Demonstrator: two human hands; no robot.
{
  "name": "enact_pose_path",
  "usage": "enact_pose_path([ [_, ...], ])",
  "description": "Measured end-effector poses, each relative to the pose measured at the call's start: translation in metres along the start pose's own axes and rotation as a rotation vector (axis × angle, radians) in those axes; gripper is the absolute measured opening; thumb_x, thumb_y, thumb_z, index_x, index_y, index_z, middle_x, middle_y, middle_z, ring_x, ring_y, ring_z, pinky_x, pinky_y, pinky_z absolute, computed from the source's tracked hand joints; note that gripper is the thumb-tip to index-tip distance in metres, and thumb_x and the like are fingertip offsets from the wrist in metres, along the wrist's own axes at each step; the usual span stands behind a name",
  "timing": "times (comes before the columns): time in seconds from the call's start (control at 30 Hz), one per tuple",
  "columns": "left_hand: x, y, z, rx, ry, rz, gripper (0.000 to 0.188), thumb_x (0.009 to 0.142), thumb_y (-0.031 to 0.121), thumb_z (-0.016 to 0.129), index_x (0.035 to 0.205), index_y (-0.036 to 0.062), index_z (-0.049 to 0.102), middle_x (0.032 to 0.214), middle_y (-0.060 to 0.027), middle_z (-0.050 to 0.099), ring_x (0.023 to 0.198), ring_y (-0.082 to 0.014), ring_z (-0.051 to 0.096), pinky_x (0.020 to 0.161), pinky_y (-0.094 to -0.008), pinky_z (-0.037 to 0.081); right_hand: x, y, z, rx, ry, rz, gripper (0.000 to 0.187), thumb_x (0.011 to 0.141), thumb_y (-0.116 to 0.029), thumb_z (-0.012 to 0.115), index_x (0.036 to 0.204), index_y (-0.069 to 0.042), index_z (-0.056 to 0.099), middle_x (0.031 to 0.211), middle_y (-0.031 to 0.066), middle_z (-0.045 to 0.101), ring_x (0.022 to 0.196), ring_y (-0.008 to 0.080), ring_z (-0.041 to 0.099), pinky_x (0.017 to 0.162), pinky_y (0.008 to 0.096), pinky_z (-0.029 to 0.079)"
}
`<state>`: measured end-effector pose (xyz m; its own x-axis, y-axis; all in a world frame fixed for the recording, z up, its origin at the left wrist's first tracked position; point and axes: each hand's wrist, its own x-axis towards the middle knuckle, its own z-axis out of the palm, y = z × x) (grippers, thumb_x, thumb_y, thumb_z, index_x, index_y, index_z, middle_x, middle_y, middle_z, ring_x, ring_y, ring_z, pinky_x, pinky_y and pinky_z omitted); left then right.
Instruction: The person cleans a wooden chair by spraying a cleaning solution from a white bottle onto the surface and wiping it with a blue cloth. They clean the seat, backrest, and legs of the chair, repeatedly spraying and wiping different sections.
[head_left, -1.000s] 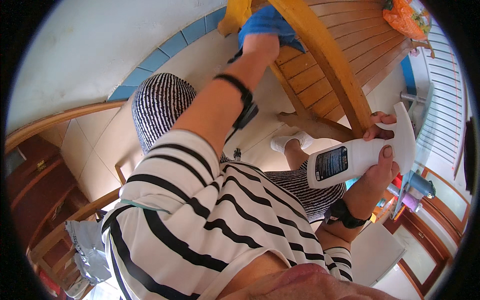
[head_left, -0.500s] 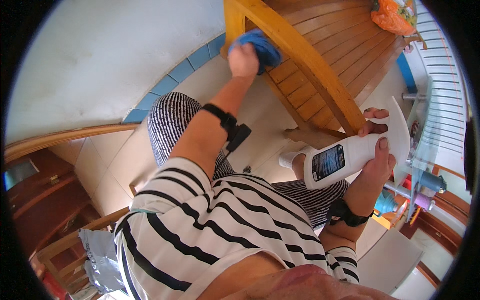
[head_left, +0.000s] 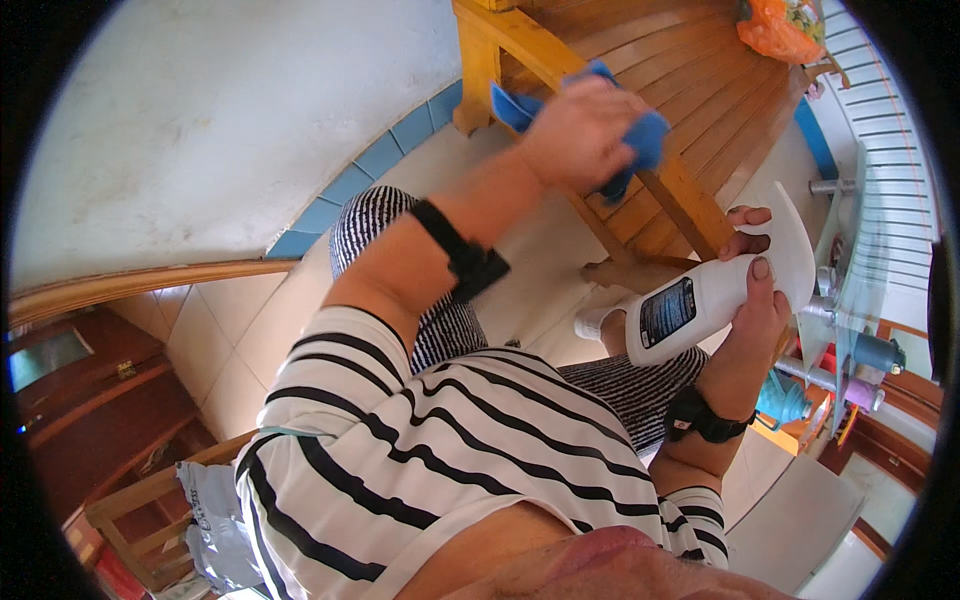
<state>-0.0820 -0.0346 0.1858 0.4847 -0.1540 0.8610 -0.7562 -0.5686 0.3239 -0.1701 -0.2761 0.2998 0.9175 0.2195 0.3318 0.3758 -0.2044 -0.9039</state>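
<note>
My left hand (head_left: 582, 132), slightly smeared by motion, is closed on a blue cloth (head_left: 648, 140). It presses the cloth onto the armrest (head_left: 692, 212) of a wooden slatted bench, with folds of cloth sticking out on both sides of the hand. At the right, my right hand (head_left: 762, 305) grips a white plastic bottle (head_left: 705, 298) by its upper part. The bottle lies tilted, its dark label facing up and its base toward my lap. It is close to the near end of the armrest.
The bench seat (head_left: 690, 70) stretches away at the top, with an orange plastic bag (head_left: 780, 35) on it. A blue-tiled wall base (head_left: 380, 157) runs along the left. Glass shelving (head_left: 850, 270) with flasks stands at the right. A grey package (head_left: 215, 520) rests on a wooden chair at lower left.
My left hand has carried the blue cloth from the far end of the armrest, near the wall, rightward and nearer along it. My right hand still holds the bottle in nearly the same place.
</note>
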Motion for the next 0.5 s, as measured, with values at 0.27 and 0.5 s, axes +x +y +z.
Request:
enact_pose_path([
  [0.27, 0.017, -0.066, -0.024, 0.527, -0.059, -0.327, 0.039, 0.088, 0.034, 0.053, 0.074, 0.0012, 0.068, 0.088, -0.0175, 0.068, 0.090, -0.0326, 0.064, 0.083, -0.0406, 0.051, 0.007, 0.009, 0.000, 0.074, -0.048, -0.061, 0.051, 0.086, -0.017, 0.064, 0.130, 0.004, 0.048, 0.112, 0.0135, 0.060, 0.080, 0.0147, 0.057, 0.071, 0.0274, 0.048],
  [0.5, -0.001, 0.009, -0.001, 0.038, -0.127, -0.050, 0.045, 0.080, 0.026, 0.068, 0.119, 0.0056, 0.059, 0.119, -0.0185, 0.061, 0.112, -0.0318, 0.057, 0.099, -0.0416, 0.044, 0.009, 0.012, -0.005, 0.107, -0.033, -0.053, 0.051, 0.087, -0.018, 0.063, 0.132, 0.002, 0.047, 0.110, 0.0130, 0.061, 0.080, 0.0146, 0.057, 0.069, 0.0268, 0.048],
])
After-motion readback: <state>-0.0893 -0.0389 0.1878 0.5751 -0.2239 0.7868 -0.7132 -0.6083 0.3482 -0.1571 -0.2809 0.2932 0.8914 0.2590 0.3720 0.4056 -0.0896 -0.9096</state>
